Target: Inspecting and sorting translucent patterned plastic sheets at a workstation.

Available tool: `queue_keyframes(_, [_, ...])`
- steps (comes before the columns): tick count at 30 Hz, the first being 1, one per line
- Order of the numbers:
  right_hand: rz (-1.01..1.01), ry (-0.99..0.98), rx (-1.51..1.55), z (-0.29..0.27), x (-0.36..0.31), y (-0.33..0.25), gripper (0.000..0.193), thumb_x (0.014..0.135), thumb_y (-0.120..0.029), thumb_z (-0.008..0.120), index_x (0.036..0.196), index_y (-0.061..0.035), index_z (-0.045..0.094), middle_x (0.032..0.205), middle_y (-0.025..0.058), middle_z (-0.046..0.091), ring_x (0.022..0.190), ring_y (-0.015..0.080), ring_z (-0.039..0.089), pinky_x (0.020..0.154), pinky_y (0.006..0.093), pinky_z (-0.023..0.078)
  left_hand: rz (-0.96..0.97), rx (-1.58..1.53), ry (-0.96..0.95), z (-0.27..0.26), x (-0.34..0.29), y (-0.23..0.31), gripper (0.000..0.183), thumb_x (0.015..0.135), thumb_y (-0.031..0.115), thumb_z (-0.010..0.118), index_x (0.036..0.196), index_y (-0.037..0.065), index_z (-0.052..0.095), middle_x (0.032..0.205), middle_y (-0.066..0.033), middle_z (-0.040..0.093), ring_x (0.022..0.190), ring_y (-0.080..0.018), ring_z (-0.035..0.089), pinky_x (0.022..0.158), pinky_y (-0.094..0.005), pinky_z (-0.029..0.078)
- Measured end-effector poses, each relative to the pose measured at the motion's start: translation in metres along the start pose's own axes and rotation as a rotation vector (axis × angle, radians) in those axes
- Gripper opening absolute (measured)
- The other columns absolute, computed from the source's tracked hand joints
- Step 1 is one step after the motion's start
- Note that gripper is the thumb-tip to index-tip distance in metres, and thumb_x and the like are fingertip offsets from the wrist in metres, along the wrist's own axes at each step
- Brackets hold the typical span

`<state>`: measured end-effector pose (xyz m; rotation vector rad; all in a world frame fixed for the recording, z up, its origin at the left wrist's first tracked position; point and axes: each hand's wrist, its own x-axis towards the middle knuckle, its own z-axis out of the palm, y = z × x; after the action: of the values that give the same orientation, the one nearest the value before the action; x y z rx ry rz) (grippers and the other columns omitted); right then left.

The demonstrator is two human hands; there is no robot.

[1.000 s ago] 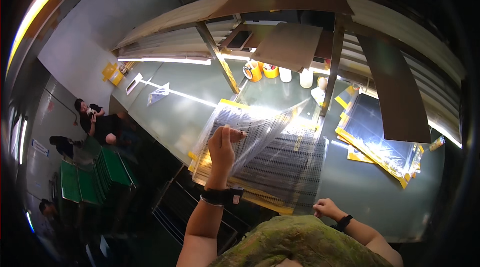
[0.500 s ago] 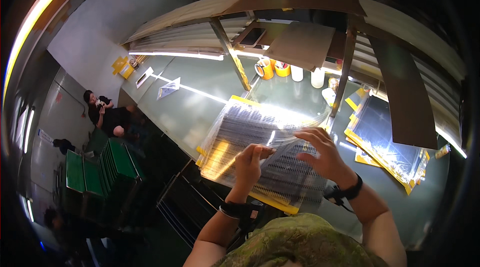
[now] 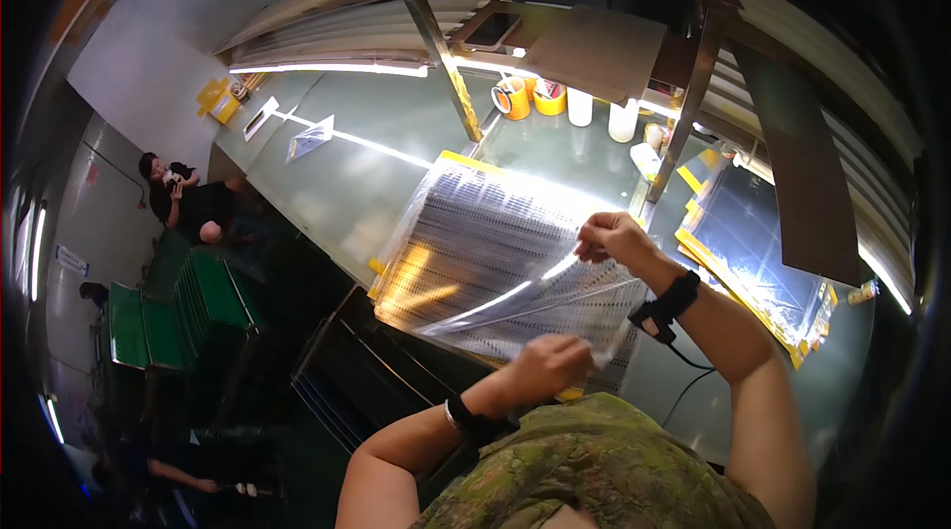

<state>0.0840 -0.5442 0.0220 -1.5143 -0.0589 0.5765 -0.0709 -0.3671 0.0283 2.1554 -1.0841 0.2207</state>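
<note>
A panel [image 3: 466, 237] with rows of small dark marks lies tilted on the bench, yellow along its far and near edges. Clear plastic film [image 3: 515, 303] covers it, glossy and wrinkled, with bright streaks of reflected light. My left hand [image 3: 552, 367] is closed low over the panel's near edge, pinching a loose part of the film. Above the panel's right side, my right hand [image 3: 616, 238] is also closed, its fingertips together on the film. Between the two hands the film seems pulled up; its exact edge is hard to make out.
Orange tape rolls [image 3: 512, 98] and white bottles [image 3: 622, 120] stand at the back, below a shelf holding a phone [image 3: 492, 30]. Film-covered dark panels [image 3: 753, 242] with yellow edges lie right. A brown board [image 3: 792, 172] hangs there. Green racks [image 3: 188, 316] and people are beyond the bench at left.
My left hand has moved down and right toward my body. My right hand has risen and gone from spread fingers to a pinch. The film between them has shifted.
</note>
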Motion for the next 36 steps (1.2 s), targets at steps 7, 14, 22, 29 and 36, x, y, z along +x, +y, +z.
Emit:
queue_keyframes(7, [-0.360, 0.149, 0.024, -0.025, 0.030, -0.029, 0.019, 0.094, -0.018, 0.049, 0.087, -0.0028, 0.058, 0.076, 0.0055, 0.063, 0.072, 0.0126, 0.062, 0.066, 0.0240, 0.048, -0.080, -0.324, -0.750, 0.089, -0.023, -0.021, 0.022, 0.088, 0.030, 0.056, 0.090, 0.011, 0.067, 0.123, -0.0007, 0.056, 0.128, -0.0317, 0.036, 0.102, -0.0598, 0.023])
queue_keyframes(14, [-0.653, 0.118, -0.123, 0.024, -0.040, -0.134, 0.014, 0.090, -0.009, 0.050, 0.088, 0.0025, 0.058, 0.076, 0.0079, 0.064, 0.072, 0.0131, 0.062, 0.068, 0.0246, 0.047, -0.694, 0.283, -0.384, 0.104, -0.047, -0.091, 0.078, 0.069, 0.057, 0.066, 0.135, 0.023, 0.040, 0.149, -0.0135, 0.018, 0.135, -0.0448, 0.011, 0.097, -0.0700, 0.017])
queue_keyframes(22, [-1.250, -0.237, -0.595, 0.050, -0.137, -0.137, 0.015, 0.088, -0.005, 0.051, 0.080, -0.0090, 0.063, 0.082, 0.0043, 0.068, 0.075, 0.0162, 0.065, 0.069, 0.0301, 0.046, -0.752, -0.556, -0.136, 0.125, -0.116, -0.166, 0.087, 0.072, 0.050, 0.069, 0.141, 0.015, 0.030, 0.145, -0.0188, 0.026, 0.136, -0.0345, 0.020, 0.107, -0.0456, 0.026])
queue_keyframes(29, [-0.913, -0.299, -0.636, 0.030, -0.137, 0.018, 0.013, 0.079, -0.003, 0.061, 0.086, -0.0122, 0.067, 0.083, 0.0001, 0.066, 0.080, 0.0165, 0.061, 0.083, 0.0321, 0.042, -0.657, -1.727, 0.452, -0.036, -0.119, -0.040, 0.095, 0.078, 0.065, 0.052, 0.140, 0.001, 0.019, 0.141, -0.0168, 0.033, 0.129, -0.0323, 0.035, 0.105, -0.0449, 0.033])
queue_keyframes(36, [-0.793, -0.103, -0.733, 0.024, -0.134, 0.072, 0.016, 0.073, -0.016, 0.071, 0.087, -0.0107, 0.066, 0.094, 0.0028, 0.065, 0.091, 0.0213, 0.058, 0.081, 0.0336, 0.042, -1.458, -1.492, 0.593, 0.056, -0.127, -0.067, 0.030, 0.097, 0.018, 0.041, 0.120, 0.001, 0.047, 0.112, -0.0115, 0.061, 0.101, -0.0246, 0.061, 0.074, -0.0311, 0.057])
